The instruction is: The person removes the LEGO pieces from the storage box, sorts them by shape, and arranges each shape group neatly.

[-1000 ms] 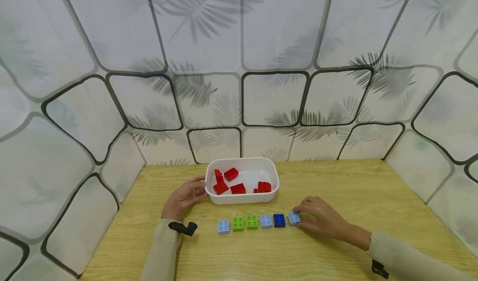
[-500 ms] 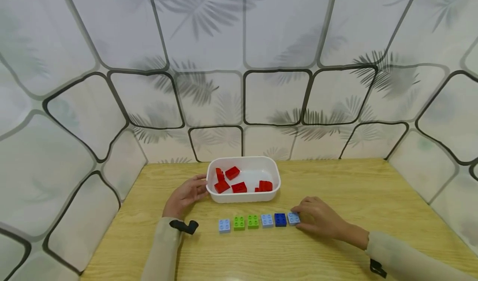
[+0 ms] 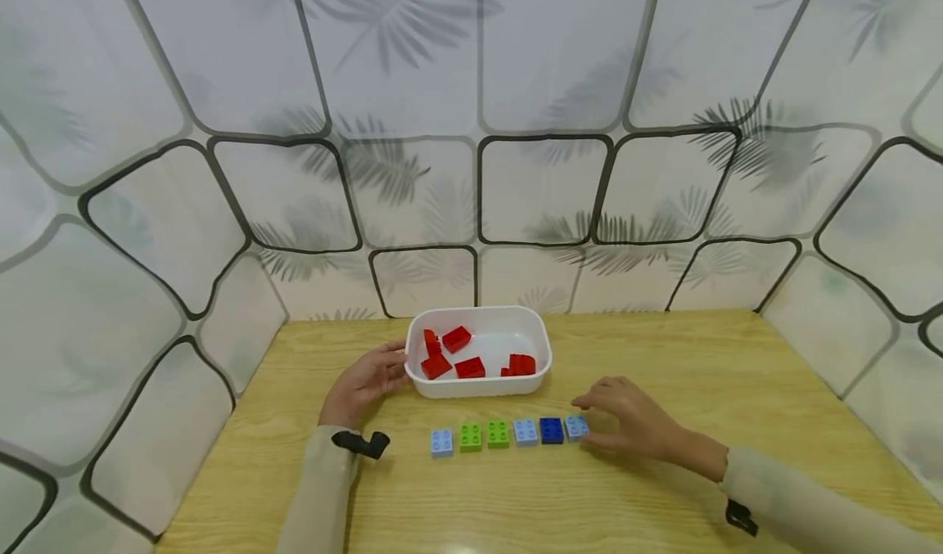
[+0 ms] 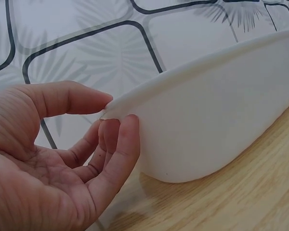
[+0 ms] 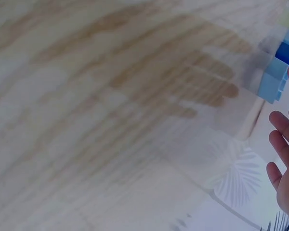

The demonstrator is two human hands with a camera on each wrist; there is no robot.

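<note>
Along the table runs a row of toy building bricks: a light blue brick [image 3: 441, 443] at its left end, then two lime green bricks [image 3: 484, 435], another light blue one, a dark blue brick [image 3: 551, 430], and a light blue brick [image 3: 576, 428] at the right end. Beside that last brick is my right hand [image 3: 629, 423], thumb and fingers spread apart and holding nothing. My left hand [image 3: 368, 384] holds the left end of a white plastic tub [image 3: 479, 387]; in the left wrist view its thumb and fingertips meet at the rim [image 4: 183, 72].
Several red bricks [image 3: 470, 367] lie inside the tub, behind the row. The wooden table [image 3: 663, 358] ends at patterned fabric walls [image 3: 545, 194] at the back and both sides.
My right hand has let go of the right-end light blue brick, which has moved slightly left against the dark blue one; its fingers have spread. My left hand stays at the tub.
</note>
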